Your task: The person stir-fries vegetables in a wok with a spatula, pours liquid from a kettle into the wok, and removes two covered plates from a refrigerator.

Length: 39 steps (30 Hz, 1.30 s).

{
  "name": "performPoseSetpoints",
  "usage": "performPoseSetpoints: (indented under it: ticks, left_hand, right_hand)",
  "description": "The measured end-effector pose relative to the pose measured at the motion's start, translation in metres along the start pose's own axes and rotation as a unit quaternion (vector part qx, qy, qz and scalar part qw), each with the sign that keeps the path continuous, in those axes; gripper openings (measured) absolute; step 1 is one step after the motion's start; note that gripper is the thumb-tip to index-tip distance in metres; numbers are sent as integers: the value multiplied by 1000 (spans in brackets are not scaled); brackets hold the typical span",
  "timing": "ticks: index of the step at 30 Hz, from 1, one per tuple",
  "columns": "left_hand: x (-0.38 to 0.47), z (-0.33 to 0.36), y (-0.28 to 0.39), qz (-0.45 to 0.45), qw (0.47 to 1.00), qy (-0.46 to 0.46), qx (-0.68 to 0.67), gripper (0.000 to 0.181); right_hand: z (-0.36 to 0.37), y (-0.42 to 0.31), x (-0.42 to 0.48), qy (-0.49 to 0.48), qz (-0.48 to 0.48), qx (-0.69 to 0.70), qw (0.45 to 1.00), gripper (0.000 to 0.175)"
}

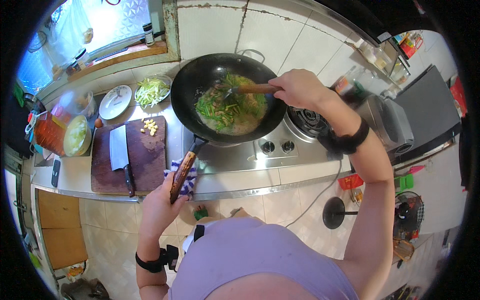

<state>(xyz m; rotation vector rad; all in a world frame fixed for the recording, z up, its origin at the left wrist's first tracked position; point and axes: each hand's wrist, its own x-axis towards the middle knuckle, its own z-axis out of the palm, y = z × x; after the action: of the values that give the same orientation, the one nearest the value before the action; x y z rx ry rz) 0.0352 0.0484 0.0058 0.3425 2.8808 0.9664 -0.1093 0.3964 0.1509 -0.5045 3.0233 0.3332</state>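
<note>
A black wok (187, 82) sits on the left part of the gas stove, holding cut green vegetables with small pieces in a cloudy liquid (232, 107). My left hand (161, 204) is closed around the wok's long wooden handle (183, 174), with a blue-and-white striped cloth (192, 182) beside and behind it. From the right, my right hand (298, 88) grips the wooden handle of a spatula (251, 89); its metal end reaches down among the vegetables, and the blade's shape is mostly hidden there.
A cleaver (120, 148) and pale yellow pieces (151, 126) lie on a wooden cutting board (150, 161). Behind it are a bowl of cut greens (152, 92), a white plate (115, 102) and an egg (98, 123). A second burner (308, 118) is under my right forearm.
</note>
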Motion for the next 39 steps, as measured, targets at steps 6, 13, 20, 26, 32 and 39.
performPoseSetpoints:
  ticks: [6,13,20,26,32,39]
  left_hand:
    - [-5,-2,3,-22,1000,-11,1,68]
    - [-5,1,5,-9,1000,1,5,67]
    - [-3,6,0,2,1000,2,5,65]
    - [-3,2,4,-3,1000,-2,11,65]
    - [-5,1,5,-5,1000,6,9,65]
    - [-3,0,4,9,1000,-3,12,66]
  right_hand:
    - [-17,2,-45,12,-1,10,1000,26]
    - [-9,12,-66,50,5,28,998,29]
    - [27,47,-68,39,67,52,996,30]
    - [26,60,-71,65,87,140,984,29]
    - [38,52,-66,13,102,197,975,30]
    - [82,38,2,107,113,220,963,31]
